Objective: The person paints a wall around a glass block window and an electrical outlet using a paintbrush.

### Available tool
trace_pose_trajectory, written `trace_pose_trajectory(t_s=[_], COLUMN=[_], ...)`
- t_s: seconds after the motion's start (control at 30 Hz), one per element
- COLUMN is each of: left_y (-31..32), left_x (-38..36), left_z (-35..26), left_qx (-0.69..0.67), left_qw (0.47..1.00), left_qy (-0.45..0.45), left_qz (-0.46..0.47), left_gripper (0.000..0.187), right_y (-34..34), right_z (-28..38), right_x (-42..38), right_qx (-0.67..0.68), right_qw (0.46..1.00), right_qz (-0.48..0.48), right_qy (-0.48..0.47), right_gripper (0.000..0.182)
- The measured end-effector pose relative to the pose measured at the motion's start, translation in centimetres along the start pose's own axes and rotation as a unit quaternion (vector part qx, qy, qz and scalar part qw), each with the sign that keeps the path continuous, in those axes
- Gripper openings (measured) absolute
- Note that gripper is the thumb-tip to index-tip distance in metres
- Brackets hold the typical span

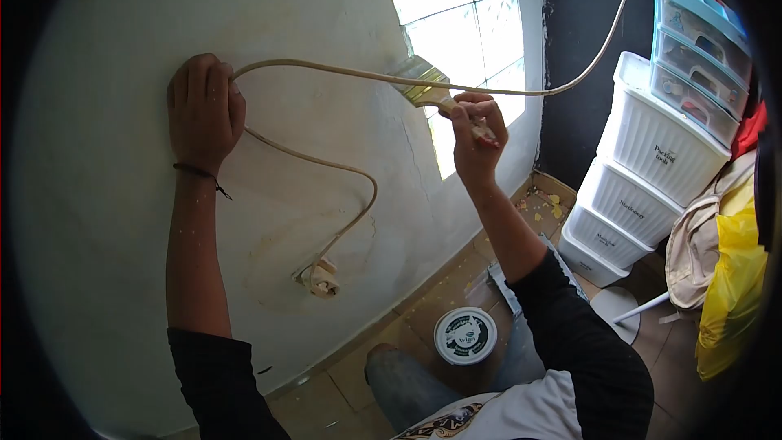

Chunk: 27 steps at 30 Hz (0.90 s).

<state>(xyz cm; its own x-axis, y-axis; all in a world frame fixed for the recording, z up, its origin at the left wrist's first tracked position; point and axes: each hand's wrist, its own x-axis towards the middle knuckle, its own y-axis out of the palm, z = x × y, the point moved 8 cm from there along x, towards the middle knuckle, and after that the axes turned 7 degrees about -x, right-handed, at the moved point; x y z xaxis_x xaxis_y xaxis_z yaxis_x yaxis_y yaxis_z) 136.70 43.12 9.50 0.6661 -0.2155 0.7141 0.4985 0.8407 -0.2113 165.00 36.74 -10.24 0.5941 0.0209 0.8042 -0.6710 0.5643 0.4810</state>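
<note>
My left hand is pressed against the pale wall, its fingers curled over a cream cable. From this hand one stretch of cable arcs right past the glass-block window. Another stretch loops down to a socket box low on the wall. In my right hand is a putty knife, held by its pale, red-ended handle. Its broad, shiny blade lies at the window's left edge, and the cable crosses in front of it.
A white lidded tub stands on the tiled floor between my knees. Stacked white storage boxes with clear drawers on top rise at the right. Beside them are a beige backpack and a yellow bag. Flakes litter the corner.
</note>
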Motion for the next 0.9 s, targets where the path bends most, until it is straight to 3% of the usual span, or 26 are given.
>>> trace_pose_trajectory(t_s=[0.03, 0.1, 0.23, 0.3, 0.4, 0.47, 0.5, 0.63, 0.7, 0.77, 0.9], left_y=[-0.1, -0.1, 0.0, 0.3, 0.2, 0.0, 0.0, 0.0, -0.3, -0.3, -0.3], left_x=[0.0, 0.0, 0.0, -0.1, 0.0, 0.0, 0.0, -0.1, 0.0, -0.1, 0.0], left_z=[-0.1, -0.1, 0.0, 0.1, -0.1, -0.1, -0.2, 0.0, 0.0, 0.1, 0.1], left_qx=[0.001, 0.005, -0.002, 0.0, -0.004, -0.003, -0.003, 0.004, -0.016, -0.02, -0.021], left_qw=[1.0, 1.0, 1.0, 1.0, 1.0, 1.0, 1.0, 1.0, 1.0, 1.0, 1.0], left_qy=[0.001, 0.001, 0.006, -0.002, -0.001, 0.004, 0.009, 0.007, 0.002, 0.001, -0.007], left_qz=[-0.001, -0.001, 0.0, 0.013, 0.017, 0.011, 0.008, -0.002, -0.012, -0.016, -0.015], left_gripper=[0.016, 0.015, 0.015, 0.015, 0.016, 0.017, 0.017, 0.018, 0.018, 0.018, 0.017], right_y=[0.3, -0.3, -3.7, -3.9, -2.0, 0.6, 1.7, 4.2, 4.4, 4.4, 4.8], right_z=[-0.4, -2.6, -4.7, -3.6, -3.5, -2.8, -2.2, -0.4, 0.3, 2.0, 1.5], right_x=[-0.5, -3.0, -7.7, -6.7, -3.0, 0.2, 1.9, 6.6, 7.9, 8.7, 7.7], right_qx=[0.026, -0.051, 0.009, 0.025, 0.0, 0.019, 0.017, 0.123, 0.106, 0.096, 0.004], right_qw=[0.999, 0.998, 0.983, 0.981, 0.989, 0.985, 0.993, 0.99, 0.994, 0.991, 0.995], right_qz=[-0.007, 0.024, 0.004, 0.021, 0.037, 0.037, 0.046, 0.045, 0.013, -0.032, -0.025], right_qy=[0.036, 0.033, 0.186, 0.192, 0.143, 0.167, 0.111, 0.046, 0.027, -0.083, -0.094], right_gripper=[0.01, 0.011, 0.012, 0.013, 0.014, 0.014, 0.017, 0.02, 0.019, 0.017, 0.015])
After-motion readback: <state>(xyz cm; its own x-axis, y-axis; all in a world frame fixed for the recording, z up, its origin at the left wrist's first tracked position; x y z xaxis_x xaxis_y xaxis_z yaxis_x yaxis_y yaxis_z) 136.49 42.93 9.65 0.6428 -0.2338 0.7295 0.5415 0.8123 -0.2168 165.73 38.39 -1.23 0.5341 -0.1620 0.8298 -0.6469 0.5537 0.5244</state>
